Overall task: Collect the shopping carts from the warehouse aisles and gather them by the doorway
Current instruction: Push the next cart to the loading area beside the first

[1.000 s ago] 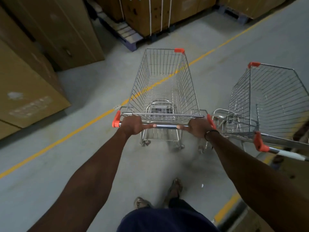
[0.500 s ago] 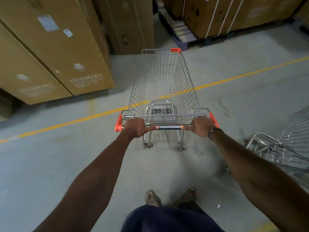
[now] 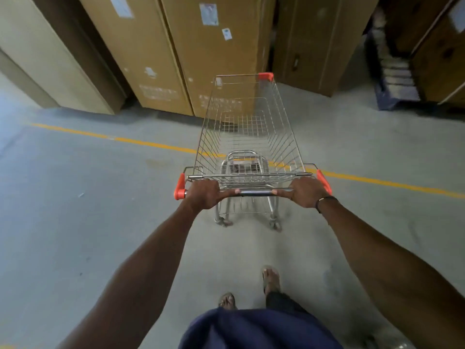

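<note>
1. Since a second ago we have swung left: the second cart at our right has left view, and tall cardboard boxes (image 3: 216, 54) now face us.
2. Our left hand (image 3: 202, 195) and right hand (image 3: 305, 192) grip the handlebar of the wire shopping cart (image 3: 247, 137), fingers curled round it.
3. The cart straddles a yellow line (image 3: 156, 145) on the grey concrete floor (image 3: 75, 210), its nose near the boxes.
4. Orange plastic caps (image 3: 180, 186) tip the handle ends.
</note>
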A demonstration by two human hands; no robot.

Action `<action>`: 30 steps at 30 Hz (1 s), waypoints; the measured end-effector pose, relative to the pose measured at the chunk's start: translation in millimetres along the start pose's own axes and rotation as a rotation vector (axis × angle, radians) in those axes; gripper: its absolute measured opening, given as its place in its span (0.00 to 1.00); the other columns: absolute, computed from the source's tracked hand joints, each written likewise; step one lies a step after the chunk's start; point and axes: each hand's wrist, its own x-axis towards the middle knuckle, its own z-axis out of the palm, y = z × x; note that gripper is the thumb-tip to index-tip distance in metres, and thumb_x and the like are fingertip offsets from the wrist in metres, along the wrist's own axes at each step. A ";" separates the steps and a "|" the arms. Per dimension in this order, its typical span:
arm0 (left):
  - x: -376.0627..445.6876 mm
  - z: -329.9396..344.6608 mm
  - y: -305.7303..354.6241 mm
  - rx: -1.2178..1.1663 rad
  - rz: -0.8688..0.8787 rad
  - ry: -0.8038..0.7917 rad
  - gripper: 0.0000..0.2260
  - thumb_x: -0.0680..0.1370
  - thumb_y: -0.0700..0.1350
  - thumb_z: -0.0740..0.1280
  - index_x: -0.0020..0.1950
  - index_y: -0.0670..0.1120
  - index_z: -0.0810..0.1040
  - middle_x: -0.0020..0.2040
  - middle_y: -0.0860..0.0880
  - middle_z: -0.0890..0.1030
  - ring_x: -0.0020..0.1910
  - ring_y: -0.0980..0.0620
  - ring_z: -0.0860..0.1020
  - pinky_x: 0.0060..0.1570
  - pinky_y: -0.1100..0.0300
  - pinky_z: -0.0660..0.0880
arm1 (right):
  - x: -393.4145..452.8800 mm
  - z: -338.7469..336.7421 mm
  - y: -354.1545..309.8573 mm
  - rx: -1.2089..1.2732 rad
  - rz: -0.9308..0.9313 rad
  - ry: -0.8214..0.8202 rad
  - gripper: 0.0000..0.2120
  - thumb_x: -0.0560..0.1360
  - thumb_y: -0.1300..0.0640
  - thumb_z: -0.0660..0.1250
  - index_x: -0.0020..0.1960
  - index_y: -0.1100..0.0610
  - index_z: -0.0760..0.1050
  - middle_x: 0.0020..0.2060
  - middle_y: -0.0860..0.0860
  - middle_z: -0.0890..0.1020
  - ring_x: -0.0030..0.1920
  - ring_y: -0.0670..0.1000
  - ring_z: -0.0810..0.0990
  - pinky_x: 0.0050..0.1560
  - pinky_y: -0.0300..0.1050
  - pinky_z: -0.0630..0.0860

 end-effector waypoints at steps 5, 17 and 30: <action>1.6 3.5 -28.1 -0.100 -0.181 0.042 0.40 0.75 0.80 0.55 0.30 0.44 0.71 0.30 0.47 0.77 0.34 0.46 0.79 0.39 0.51 0.73 | 76.0 -26.9 -15.3 -0.028 -0.203 -0.024 0.50 0.69 0.11 0.41 0.33 0.54 0.78 0.32 0.50 0.81 0.38 0.52 0.80 0.73 0.67 0.65; -11.9 5.5 -97.6 -0.394 -0.545 0.059 0.42 0.71 0.84 0.55 0.31 0.43 0.74 0.31 0.48 0.77 0.32 0.50 0.76 0.37 0.52 0.69 | 217.9 -76.3 -106.1 -0.184 -0.544 -0.028 0.52 0.66 0.09 0.38 0.34 0.52 0.80 0.36 0.48 0.82 0.48 0.54 0.83 0.78 0.71 0.51; 20.1 -6.9 -219.3 -0.442 -0.833 0.221 0.37 0.72 0.81 0.61 0.28 0.47 0.65 0.26 0.49 0.69 0.25 0.51 0.68 0.27 0.55 0.60 | 388.6 -127.7 -263.1 -0.125 -0.822 -0.098 0.48 0.61 0.07 0.40 0.29 0.52 0.68 0.26 0.48 0.74 0.30 0.47 0.71 0.50 0.56 0.55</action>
